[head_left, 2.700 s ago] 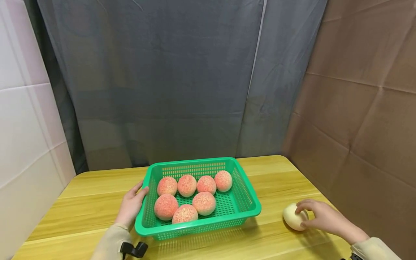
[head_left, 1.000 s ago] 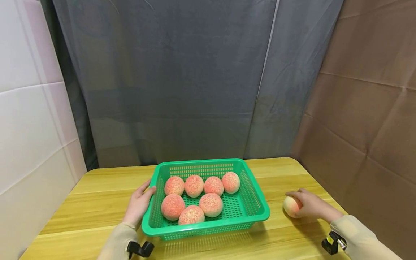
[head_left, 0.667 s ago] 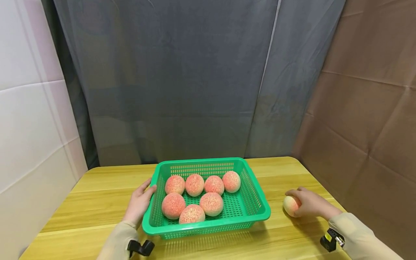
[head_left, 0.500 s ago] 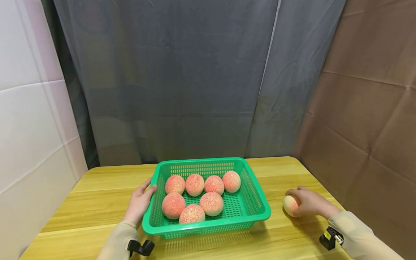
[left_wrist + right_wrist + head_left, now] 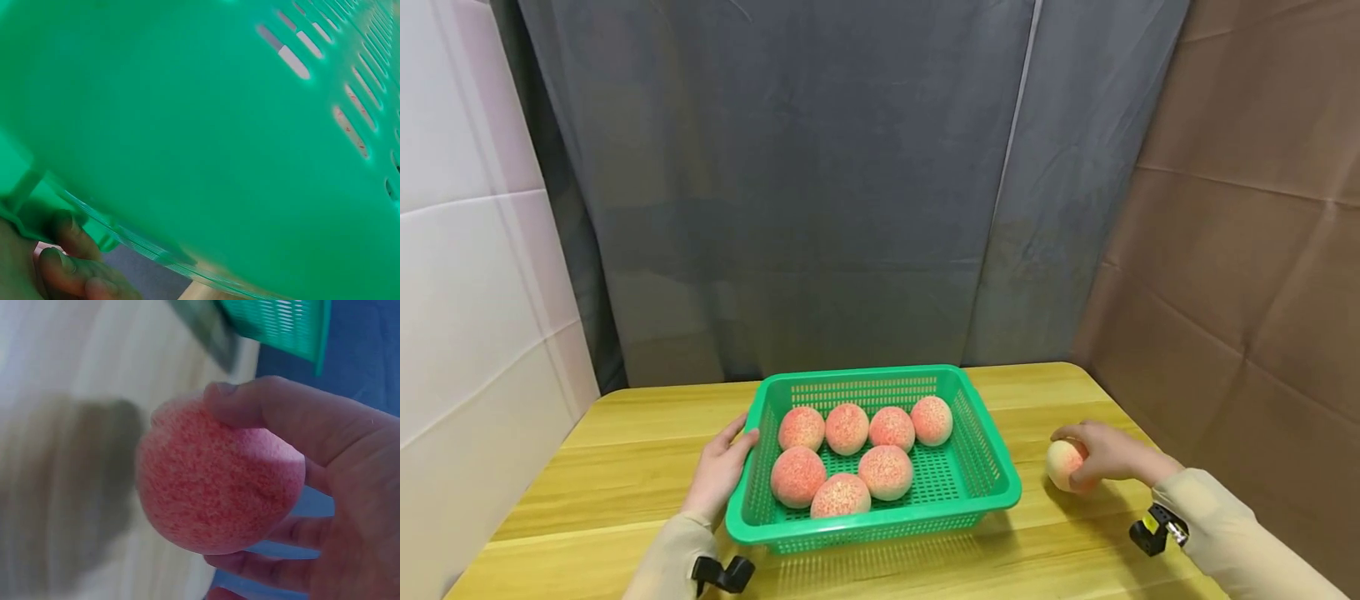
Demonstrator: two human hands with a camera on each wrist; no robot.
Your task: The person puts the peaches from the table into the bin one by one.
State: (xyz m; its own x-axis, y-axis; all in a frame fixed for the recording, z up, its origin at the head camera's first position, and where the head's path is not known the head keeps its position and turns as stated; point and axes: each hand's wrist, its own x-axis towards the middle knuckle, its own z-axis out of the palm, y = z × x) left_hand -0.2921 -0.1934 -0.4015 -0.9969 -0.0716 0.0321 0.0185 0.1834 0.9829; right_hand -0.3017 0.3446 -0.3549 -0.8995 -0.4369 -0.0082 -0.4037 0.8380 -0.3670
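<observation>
A green plastic basket [image 5: 880, 525] with slotted walls sits on the wooden table, several pink-and-yellow peaches [image 5: 886, 472] inside it. At its left rim my left hand [image 5: 718, 473] grips the edge, thumb on top; the left wrist view has fingers [image 5: 65, 269] curled beneath the rim. To the right of the basket, my right hand [image 5: 1108, 452] holds another peach [image 5: 1062, 463], pale on the side facing the basket. Up close in the right wrist view, this peach [image 5: 215, 484] shows its red speckled side, thumb over it and fingers behind. It appears slightly above the tabletop.
The yellow wood-grain table [image 5: 602, 467] has rounded far corners. A dark grey curtain [image 5: 820, 208] hangs behind it, a brown cloth [image 5: 1240, 275] on the right and a white one [image 5: 475, 250] on the left. Each sleeve carries a black wrist mount [image 5: 1157, 531].
My right hand first touched the pale peach, then took it in its grasp with the red side turned up. It has now lifted it slightly. The left hand stays on the basket rim.
</observation>
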